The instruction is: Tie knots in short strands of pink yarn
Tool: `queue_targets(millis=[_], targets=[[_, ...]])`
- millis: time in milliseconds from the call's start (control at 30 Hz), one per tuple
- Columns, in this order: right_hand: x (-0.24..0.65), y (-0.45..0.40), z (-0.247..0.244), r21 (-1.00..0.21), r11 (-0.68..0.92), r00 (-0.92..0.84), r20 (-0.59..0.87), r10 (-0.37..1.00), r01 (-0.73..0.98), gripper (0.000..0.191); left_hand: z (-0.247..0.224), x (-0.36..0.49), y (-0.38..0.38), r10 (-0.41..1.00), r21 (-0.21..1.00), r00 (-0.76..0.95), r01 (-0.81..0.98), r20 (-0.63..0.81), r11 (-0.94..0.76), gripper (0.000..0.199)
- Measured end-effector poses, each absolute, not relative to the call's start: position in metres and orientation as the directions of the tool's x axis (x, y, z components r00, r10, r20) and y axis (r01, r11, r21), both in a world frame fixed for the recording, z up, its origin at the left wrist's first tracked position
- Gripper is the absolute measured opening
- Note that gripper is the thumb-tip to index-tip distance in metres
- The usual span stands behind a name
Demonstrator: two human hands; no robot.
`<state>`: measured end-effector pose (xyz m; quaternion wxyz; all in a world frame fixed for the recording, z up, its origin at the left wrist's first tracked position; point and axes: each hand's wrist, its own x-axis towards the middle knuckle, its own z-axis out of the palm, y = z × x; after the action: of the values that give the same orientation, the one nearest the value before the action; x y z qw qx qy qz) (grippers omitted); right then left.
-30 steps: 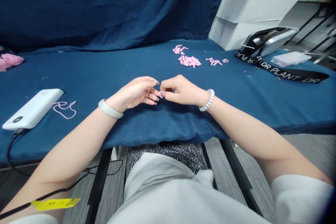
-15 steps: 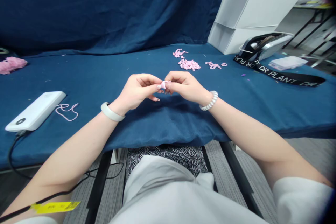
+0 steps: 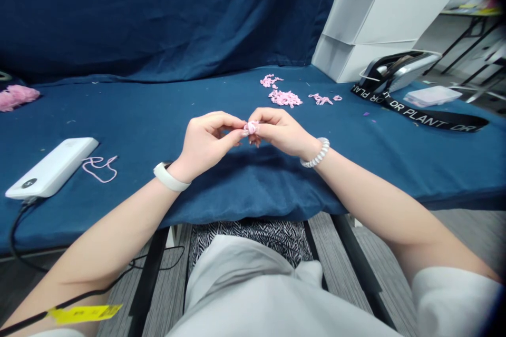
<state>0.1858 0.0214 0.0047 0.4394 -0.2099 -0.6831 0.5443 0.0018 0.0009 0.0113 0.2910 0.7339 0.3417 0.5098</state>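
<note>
Between my two hands is a small pink knotted piece of cord [image 3: 251, 127], held above the blue cloth near the table's front. My left hand [image 3: 209, 136] pinches its left side with thumb and forefinger. From the other side, my right hand [image 3: 279, 130] is closed on it with the fingertips, the thumb partly over it. The fingertips hide some of the piece, so its exact shape cannot be made out. Beyond my hands lie a heap of similar small pink pieces [image 3: 285, 98], a smaller cluster [image 3: 270, 81] and several loose ones [image 3: 320, 99].
A white power bank [image 3: 53, 167] with a black cable lies at left, beside a loose pink cord [image 3: 98, 168]. Pink fluffy material [image 3: 18, 98] sits at far left. On the right are a black lettered strap [image 3: 419, 114], a silver-black case [image 3: 411, 71] and a flat clear box [image 3: 432, 96].
My left fingers have shifted slightly right, closer to my right hand, and its lower fingers have curled in. More of the pink piece now shows between the fingertips.
</note>
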Motion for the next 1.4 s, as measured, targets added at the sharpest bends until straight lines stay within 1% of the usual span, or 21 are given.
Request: queue_targets(millis=[100,233,333,433,533,633,800,933,1100,1200,1267,1333,1400], targets=[[0.185,0.022,0.005,-0.943,0.217,-0.530,0.323,0.784,-0.254,0.031,0.014,0.001,-0.003,0.788,0.744,0.253,0.263,0.561,-0.614,0.022],[0.185,0.020,0.007,-0.950,0.113,-0.551,0.264,0.792,-0.293,0.032,0.014,0.001,-0.006,0.776,0.708,0.251,0.316,0.579,-0.631,0.021],[0.185,0.020,0.006,-0.951,0.092,-0.561,0.250,0.789,-0.295,0.032,0.013,0.001,-0.006,0.780,0.718,0.252,0.305,0.573,-0.626,0.022],[0.185,0.021,0.005,-0.952,0.117,-0.554,0.262,0.791,-0.283,0.032,0.012,0.001,-0.006,0.797,0.740,0.239,0.296,0.555,-0.604,0.022],[0.184,0.022,0.004,-0.951,0.166,-0.537,0.286,0.793,-0.262,0.033,0.012,0.002,-0.006,0.819,0.761,0.212,0.304,0.533,-0.574,0.022],[0.183,0.020,0.005,-0.939,0.263,-0.510,0.342,0.789,-0.223,0.035,0.013,0.004,-0.007,0.832,0.777,0.194,0.298,0.520,-0.555,0.021],[0.180,0.016,0.005,-0.888,0.454,-0.401,0.446,0.800,-0.081,0.040,0.014,0.006,-0.008,0.863,0.832,0.199,0.237,0.465,-0.502,0.021],[0.181,0.015,0.002,-0.806,0.592,-0.286,0.564,0.775,0.017,0.039,0.015,0.007,-0.007,0.882,0.866,0.198,0.193,0.427,-0.462,0.022],[0.183,0.013,0.004,-0.631,0.748,-0.273,0.698,0.663,0.203,0.031,0.015,0.007,-0.007,0.883,0.857,0.193,0.226,0.427,-0.464,0.024],[0.184,0.012,0.007,-0.545,0.793,-0.284,0.742,0.607,0.272,0.024,0.014,0.007,-0.007,0.878,0.847,0.199,0.239,0.436,-0.475,0.023],[0.184,0.011,0.008,-0.513,0.809,-0.285,0.760,0.583,0.286,0.021,0.014,0.007,-0.007,0.873,0.839,0.199,0.246,0.446,-0.485,0.022],[0.183,0.011,0.009,-0.506,0.813,-0.273,0.770,0.576,0.287,0.020,0.013,0.007,-0.007,0.867,0.830,0.200,0.256,0.456,-0.496,0.021],[0.183,0.010,0.009,-0.529,0.800,-0.253,0.764,0.594,0.282,0.019,0.013,0.007,-0.007,0.866,0.825,0.198,0.265,0.460,-0.499,0.021]])
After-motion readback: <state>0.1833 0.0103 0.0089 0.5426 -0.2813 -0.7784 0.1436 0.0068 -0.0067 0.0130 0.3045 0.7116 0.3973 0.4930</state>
